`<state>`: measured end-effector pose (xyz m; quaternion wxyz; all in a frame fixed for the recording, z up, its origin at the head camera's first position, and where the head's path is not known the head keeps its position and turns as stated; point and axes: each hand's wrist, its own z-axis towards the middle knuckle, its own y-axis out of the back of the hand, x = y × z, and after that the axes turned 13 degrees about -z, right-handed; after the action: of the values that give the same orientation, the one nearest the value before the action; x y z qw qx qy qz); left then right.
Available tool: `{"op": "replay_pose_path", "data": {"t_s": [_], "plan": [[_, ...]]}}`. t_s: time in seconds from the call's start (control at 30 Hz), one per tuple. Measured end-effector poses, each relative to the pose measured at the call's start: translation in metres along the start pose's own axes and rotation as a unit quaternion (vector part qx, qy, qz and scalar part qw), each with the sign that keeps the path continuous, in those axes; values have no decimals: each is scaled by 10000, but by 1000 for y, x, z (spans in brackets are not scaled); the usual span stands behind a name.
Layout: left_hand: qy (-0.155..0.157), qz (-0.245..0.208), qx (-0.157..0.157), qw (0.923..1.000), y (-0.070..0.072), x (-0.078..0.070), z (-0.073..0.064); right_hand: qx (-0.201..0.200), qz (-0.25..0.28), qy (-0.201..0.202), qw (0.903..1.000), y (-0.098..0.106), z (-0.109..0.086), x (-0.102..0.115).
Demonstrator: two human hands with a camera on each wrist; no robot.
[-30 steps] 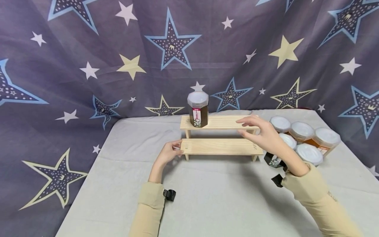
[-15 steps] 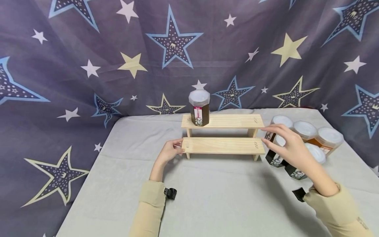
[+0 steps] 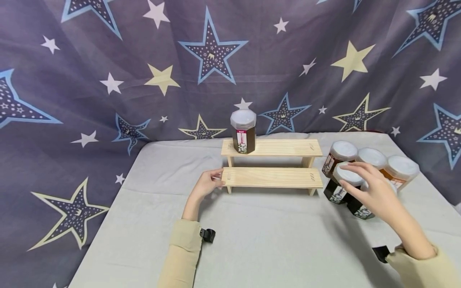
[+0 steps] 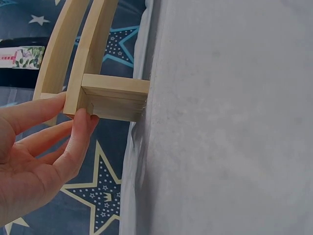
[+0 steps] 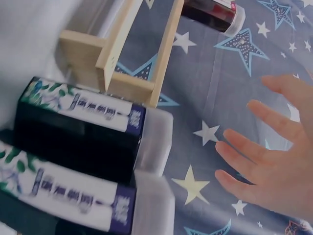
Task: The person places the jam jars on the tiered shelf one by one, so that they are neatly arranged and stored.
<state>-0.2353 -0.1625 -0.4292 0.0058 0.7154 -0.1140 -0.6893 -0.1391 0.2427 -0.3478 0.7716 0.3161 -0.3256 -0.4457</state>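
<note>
A two-tier wooden display shelf (image 3: pixel 271 178) stands on the cloth-covered surface. My left hand (image 3: pixel 206 185) pinches the left end of its lower board, thumb and fingertips on the wood (image 4: pixel 74 98) in the left wrist view. On the upper board's left part, a dark jar (image 3: pixel 246 138) with a whitish lid and pink-and-white label stands upright. My right hand (image 3: pixel 376 194) hovers over the jars to the shelf's right, fingers relaxed and spread. Nearest it is a dark jar (image 3: pixel 334 193) with a leafy label; in the right wrist view its lid (image 5: pixel 155 142) is apart from the fingers.
Another dark jar (image 3: pixel 360 210) stands beside it, partly hidden by the right hand. Behind them are several amber-brown jars (image 3: pixel 401 170) with whitish lids. A star-patterned curtain (image 3: pixel 144 60) hangs behind the pale cloth (image 3: pixel 252 236).
My right hand has moved right and down, from above the shelf's right end to over the front jars. My left hand keeps its hold on the lower board.
</note>
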Motion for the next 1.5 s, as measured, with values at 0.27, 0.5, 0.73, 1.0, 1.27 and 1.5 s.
{"op": "replay_pose_path", "data": {"t_s": [0.27, 0.5, 0.73, 1.0, 1.27, 1.5], "plan": [[47, 18, -13, 10000, 0, -1, -1, -197, -181, -37, 9996, 1, -15, -14], [45, 70, -38, 10000, 0, -2, -2, -70, -309, -330, 9990, 0, -29, -29], [105, -49, 30, 9999, 0, -7, -5, 163, -319, -789, 9962, -2, -39, -39], [89, -109, 104, 9998, 0, -14, -8, 165, -104, -1030, 9945, -5, -48, -49], [7, -52, 11, 10000, 1, 0, -1, 184, 64, -1085, 9939, -11, -52, -55], [25, -97, 55, 9999, 1, 0, -1, 55, 130, -1146, 9933, -17, -53, -57]]}}
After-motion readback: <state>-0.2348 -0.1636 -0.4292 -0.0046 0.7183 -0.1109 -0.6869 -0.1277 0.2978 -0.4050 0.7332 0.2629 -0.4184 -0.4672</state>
